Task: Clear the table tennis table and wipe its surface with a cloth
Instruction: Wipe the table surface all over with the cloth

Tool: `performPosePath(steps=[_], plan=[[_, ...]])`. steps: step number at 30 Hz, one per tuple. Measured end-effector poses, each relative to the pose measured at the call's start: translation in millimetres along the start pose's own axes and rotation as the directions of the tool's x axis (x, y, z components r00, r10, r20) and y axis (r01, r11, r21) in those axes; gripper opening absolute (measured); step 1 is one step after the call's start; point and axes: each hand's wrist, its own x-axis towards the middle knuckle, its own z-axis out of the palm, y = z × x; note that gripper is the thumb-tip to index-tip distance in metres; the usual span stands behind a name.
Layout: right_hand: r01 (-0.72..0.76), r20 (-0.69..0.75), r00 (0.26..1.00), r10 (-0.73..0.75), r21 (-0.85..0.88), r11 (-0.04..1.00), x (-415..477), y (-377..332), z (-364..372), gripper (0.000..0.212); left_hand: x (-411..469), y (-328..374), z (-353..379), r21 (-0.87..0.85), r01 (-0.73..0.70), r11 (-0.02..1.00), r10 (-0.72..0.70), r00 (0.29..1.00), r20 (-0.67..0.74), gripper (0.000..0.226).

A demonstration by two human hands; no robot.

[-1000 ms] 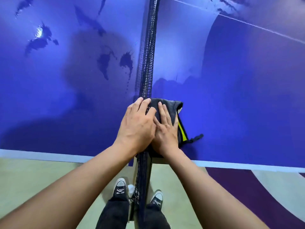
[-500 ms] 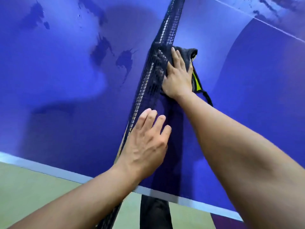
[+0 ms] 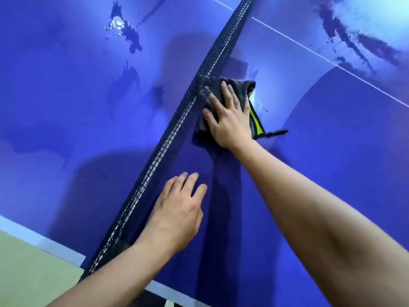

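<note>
- Head view: The right hand (image 3: 230,122) is lying flat with its fingers spread, pressing down on a dark grey cloth (image 3: 238,88).
- The cloth is sitting on the blue table tennis table (image 3: 332,151), touching the black net (image 3: 177,134) on its right side.
- The cloth's long side is running along the net, pointing away from the person. Its yellow-green edge (image 3: 256,124) is facing right.
- The left hand (image 3: 177,216) is resting flat on the table just beside the net, fingers straight, holding nothing.
- Wet patches (image 3: 126,32) are shining on the far left half.
</note>
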Motion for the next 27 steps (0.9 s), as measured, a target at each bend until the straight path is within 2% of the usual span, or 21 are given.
performPosePath(steps=[3, 6, 8, 11, 15, 20, 22, 25, 26, 27], plan=[[0.020, -0.007, 1.000, -0.020, 0.004, 1.000, -78, -15, 7, 0.060, 1, 1, -1, -0.010, 0.008, 1.000, -0.008, 1.000, 0.006, 0.048], [-0.002, 0.025, 1.000, 0.002, -0.015, 1.000, -130, -14, 12, 0.060, 6, 4, -3, -0.067, 0.005, 0.998, -0.007, 0.999, -0.031, 0.032], [0.023, 0.063, 0.998, -0.022, -0.014, 1.000, -130, -3, 11, 0.060, 10, 6, -2, -0.082, 0.002, 0.997, -0.007, 0.998, -0.067, 0.022], [0.024, 0.030, 0.999, -0.024, -0.014, 1.000, -107, 16, 9, 0.059, 25, 11, 5, -0.098, -0.022, 0.995, 0.008, 0.990, -0.138, 0.022], [-0.168, -0.033, 0.985, 0.168, 0.005, 0.986, -50, 59, 1, 0.057, 60, 18, 8, -0.122, -0.030, 0.992, 0.008, 0.983, -0.182, 0.035], [-0.345, -0.057, 0.936, 0.347, 0.039, 0.938, 48, 128, -18, 0.056, 129, 21, 1, -0.044, -0.011, 0.999, -0.003, 0.949, -0.316, 0.049], [-0.443, -0.063, 0.893, 0.446, 0.056, 0.895, 87, 153, -25, 0.057, 162, 17, -3, -0.051, 0.029, 0.998, -0.045, 0.937, -0.345, 0.052], [-0.625, -0.074, 0.769, 0.634, 0.121, 0.772, 138, 165, -29, 0.060, 200, 8, -6, -0.084, 0.097, 0.992, -0.121, 0.927, -0.354, 0.053], [-0.661, -0.087, 0.735, 0.673, 0.135, 0.738, 148, 160, -28, 0.061, 205, 7, -4, -0.096, 0.098, 0.991, -0.127, 0.922, -0.365, 0.053], [-0.662, -0.099, 0.731, 0.675, 0.140, 0.737, 156, 150, -26, 0.061, 208, 6, 0, -0.105, 0.092, 0.990, -0.126, 0.915, -0.382, 0.052]])
